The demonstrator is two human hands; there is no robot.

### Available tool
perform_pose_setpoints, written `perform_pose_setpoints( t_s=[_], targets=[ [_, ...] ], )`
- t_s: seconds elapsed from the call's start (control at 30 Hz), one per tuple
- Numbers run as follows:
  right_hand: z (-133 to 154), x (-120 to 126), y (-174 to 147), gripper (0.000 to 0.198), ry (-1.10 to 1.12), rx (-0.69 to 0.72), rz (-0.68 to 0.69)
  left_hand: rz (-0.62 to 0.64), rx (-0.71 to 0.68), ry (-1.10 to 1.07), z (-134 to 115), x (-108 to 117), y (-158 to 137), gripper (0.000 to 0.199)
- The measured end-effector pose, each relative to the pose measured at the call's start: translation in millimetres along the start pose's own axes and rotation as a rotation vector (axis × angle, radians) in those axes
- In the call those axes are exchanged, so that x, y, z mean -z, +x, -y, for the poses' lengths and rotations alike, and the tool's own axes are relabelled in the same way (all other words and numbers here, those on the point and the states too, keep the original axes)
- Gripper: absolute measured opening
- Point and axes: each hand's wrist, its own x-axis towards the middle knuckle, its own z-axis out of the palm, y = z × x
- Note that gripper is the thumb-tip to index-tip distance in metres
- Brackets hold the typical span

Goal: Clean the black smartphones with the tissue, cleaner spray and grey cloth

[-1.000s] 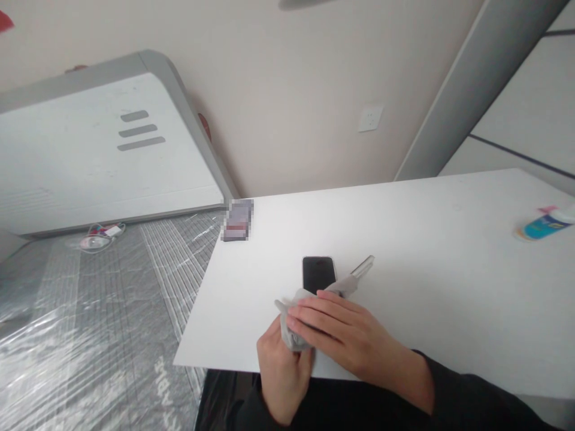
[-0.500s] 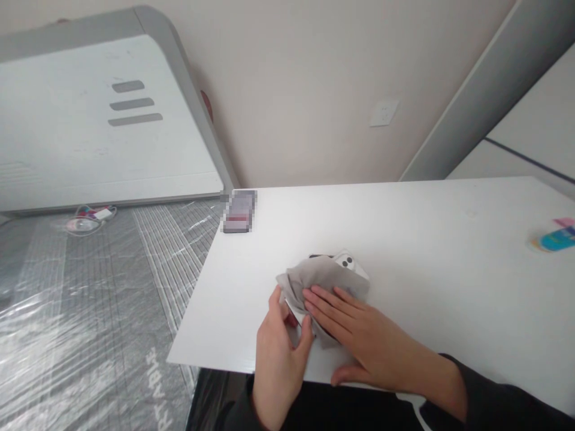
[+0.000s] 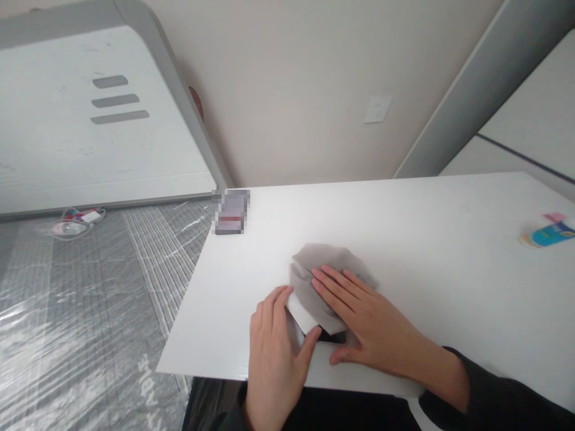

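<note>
So the phone (image 3: 309,317) was lying flat near the front edge of the white bench (image 3: 426,239), mostly buried under a soft grey cloth (image 3: 327,269). Right hand (image 3: 359,311) was spread flat, fingers together, pressing the cloth down on it, not clamped around anything. Left hand (image 3: 274,341) sat just beside it, fingers loosely open against the phone's near corner to steady it. I'd guess that slab was stiff, slick and fairly light, and the glass fragile, so you'd pinch it by the long edges, not the faces. Cloth looked limp enough to bunch anywhere. A blue bottle (image 3: 550,232) lay well off past the right hand.
</note>
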Motion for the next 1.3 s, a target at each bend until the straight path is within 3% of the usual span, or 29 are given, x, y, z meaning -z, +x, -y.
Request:
perform_pose_setpoints(
  t_s=[0.13, 0.27, 0.33, 0.43, 0.47, 0.57, 0.63, 0.7, 0.77, 0.83, 0.9, 1.0, 1.07, 1.17, 1.2, 1.3],
  targets=[
    [1, 2, 0, 0.111, 0.085, 0.091, 0.069, -0.002, 0.011, 0.004, 5, -3, -2, 0.078],
    [-8, 0, -5, 0.092, -0.03, -0.135, -0.044, 0.001, 0.032, 0.024, 3, -1, -2, 0.091],
    [-3, -3, -7, 0.1, -0.042, -0.175, -0.072, 0.004, 0.017, 0.04, 2, -1, -1, 0.094],
    [9, -5, -7, 0.118, 0.08, -0.015, 0.014, 0.001, 0.025, 0.076, 1, 0, -1, 0.096],
    [10, -5, -6, 0.115, 0.094, 0.012, 0.034, -0.002, 0.028, 0.086, 1, 0, -1, 0.095],
    [5, -2, -3, 0.101, -0.002, -0.145, -0.019, -0.012, 0.013, 0.09, 1, 0, -1, 0.091],
    [2, 0, -2, 0.105, -0.034, -0.211, -0.049, -0.012, -0.012, 0.09, 0, 1, -1, 0.089],
    [3, 2, -2, 0.116, 0.04, -0.102, 0.013, -0.012, -0.019, 0.108, 0, 1, 0, 0.089],
    [4, 5, 0, 0.114, 0.111, 0.007, 0.091, -0.011, -0.011, 0.122, 0, 1, 0, 0.091],
    [3, 8, 1, 0.097, 0.077, -0.057, 0.077, -0.003, 0.0, 0.119, 0, 1, 0, 0.093],
    [2, 10, 4, 0.093, 0.048, -0.136, 0.035, 0.007, -0.005, 0.107, 0, 1, 0, 0.093],
    [3, 13, 6, 0.112, 0.178, 0.013, 0.125, -0.007, -0.015, 0.111, -1, 0, -1, 0.093],
    [2, 15, 7, 0.104, 0.213, 0.078, 0.17, -0.011, -0.003, 0.116, -2, 0, -1, 0.096],
    [-1, 15, 5, 0.088, 0.099, -0.038, 0.078, 0.007, 0.023, 0.102, -4, 1, -1, 0.097],
    [-2, 15, 4, 0.092, 0.077, -0.058, 0.055, 0.009, 0.024, 0.098, -4, 1, -1, 0.097],
    [-4, 13, -2, 0.111, 0.159, 0.091, 0.12, 0.0, 0.009, 0.114, -4, 2, 0, 0.098]
  ],
)
